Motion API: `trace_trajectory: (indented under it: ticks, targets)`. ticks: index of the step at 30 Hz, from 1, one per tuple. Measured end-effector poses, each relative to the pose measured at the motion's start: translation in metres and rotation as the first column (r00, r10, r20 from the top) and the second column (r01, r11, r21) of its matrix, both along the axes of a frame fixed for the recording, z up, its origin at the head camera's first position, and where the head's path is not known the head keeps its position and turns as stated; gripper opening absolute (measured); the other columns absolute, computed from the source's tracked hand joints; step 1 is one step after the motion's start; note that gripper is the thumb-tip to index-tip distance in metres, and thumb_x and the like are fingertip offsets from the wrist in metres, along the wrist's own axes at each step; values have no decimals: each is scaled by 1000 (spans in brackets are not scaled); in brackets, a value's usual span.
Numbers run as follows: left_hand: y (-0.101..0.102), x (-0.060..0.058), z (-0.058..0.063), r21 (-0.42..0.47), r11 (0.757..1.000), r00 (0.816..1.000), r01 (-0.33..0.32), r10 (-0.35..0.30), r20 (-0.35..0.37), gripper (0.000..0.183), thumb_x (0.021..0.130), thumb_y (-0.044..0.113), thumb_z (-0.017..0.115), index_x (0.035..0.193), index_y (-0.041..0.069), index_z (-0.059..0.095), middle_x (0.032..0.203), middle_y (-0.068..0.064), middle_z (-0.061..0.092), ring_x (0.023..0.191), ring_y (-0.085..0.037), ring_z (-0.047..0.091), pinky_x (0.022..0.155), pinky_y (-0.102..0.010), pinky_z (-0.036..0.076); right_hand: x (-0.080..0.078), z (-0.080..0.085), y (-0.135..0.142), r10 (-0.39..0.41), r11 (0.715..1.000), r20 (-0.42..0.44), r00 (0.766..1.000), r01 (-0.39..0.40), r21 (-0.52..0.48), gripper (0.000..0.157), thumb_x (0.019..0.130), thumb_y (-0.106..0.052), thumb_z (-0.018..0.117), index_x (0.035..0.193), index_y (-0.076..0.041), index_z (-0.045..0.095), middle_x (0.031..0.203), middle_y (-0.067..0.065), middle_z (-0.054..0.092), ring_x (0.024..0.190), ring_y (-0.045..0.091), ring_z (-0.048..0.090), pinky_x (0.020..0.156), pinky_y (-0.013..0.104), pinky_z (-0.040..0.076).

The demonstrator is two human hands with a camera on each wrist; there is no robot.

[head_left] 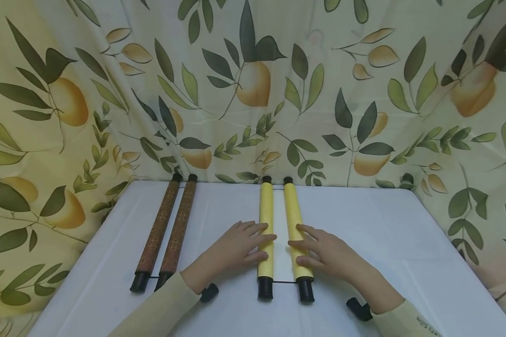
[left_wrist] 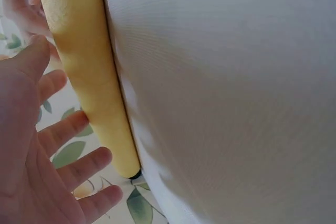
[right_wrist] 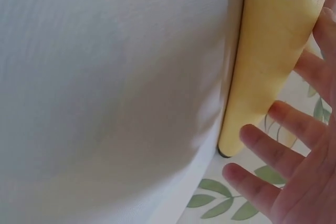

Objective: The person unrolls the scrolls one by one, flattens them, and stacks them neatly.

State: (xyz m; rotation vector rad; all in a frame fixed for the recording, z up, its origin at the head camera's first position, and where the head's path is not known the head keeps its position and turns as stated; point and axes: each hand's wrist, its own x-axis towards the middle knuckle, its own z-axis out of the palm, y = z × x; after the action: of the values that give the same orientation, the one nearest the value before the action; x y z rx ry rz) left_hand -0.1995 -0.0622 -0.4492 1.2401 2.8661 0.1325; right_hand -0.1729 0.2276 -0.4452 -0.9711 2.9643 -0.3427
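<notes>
A yellow scroll [head_left: 266, 201] with black end knobs lies on the white table, rolled in from both sides into two rolls with a narrow white strip [head_left: 280, 262] between them. My left hand [head_left: 238, 245] rests on the left roll, fingers spread and fairly straight across it. On the right roll [head_left: 293, 206] lies my right hand [head_left: 331, 252], its fingers likewise spread and pointing inward. The left wrist view shows the left fingers beside the yellow roll [left_wrist: 89, 61]. In the right wrist view, separated right fingertips reach the other roll [right_wrist: 262, 51].
Left of the yellow scroll lies a brown patterned scroll [head_left: 179, 229], also in two rolls, partly behind my left forearm. The white tabletop [head_left: 383, 224] ends at the back against a fruit-and-leaf patterned curtain [head_left: 253, 135]. Small black devices [head_left: 358, 309] sit at both wrists.
</notes>
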Motion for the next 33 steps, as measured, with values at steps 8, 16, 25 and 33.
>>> trace_trajectory:
  ticks: [8, 16, 25, 33]
  targets:
    - [-2, -3, -1, -47, 999, 996, 22, -26, -85, 61, 102, 60, 33, 158, 41, 17, 156, -3, 41, 139, -26, 43, 113, -47, 35, -1, 2, 2, 18, 1000, -38, 999, -17, 15, 43, 95, -52, 60, 131, -28, 66, 152, 6, 48, 134, 32, 50, 104, 54, 45]
    - [-3, -5, -2, -73, 997, 993, 29, -38, -115, 55, 103, 58, 33, 156, 42, 27, 152, -5, 44, 139, -27, 43, 113, -46, 35, -2, 3, 4, 31, 999, -52, 998, -29, 24, 42, 95, -51, 60, 129, -29, 67, 149, 9, 51, 130, 34, 53, 101, 54, 47]
    - [-9, -4, -2, -33, 999, 994, 23, -27, -108, 52, 104, 55, 36, 153, 37, 39, 149, -5, 46, 137, -27, 43, 115, -44, 34, -3, 3, 8, 44, 999, -61, 997, -44, -2, 39, 95, -47, 62, 126, -24, 69, 147, 8, 53, 127, 31, 57, 100, 48, 49]
    - [-12, -4, -2, 26, 1000, 998, -3, 4, -57, 48, 104, 53, 39, 145, 31, 51, 160, 1, 36, 147, -34, 31, 117, -56, 27, -3, 0, 12, 61, 998, -102, 993, -62, -5, 38, 96, -44, 63, 126, -22, 70, 146, 9, 54, 128, 34, 56, 101, 50, 48]
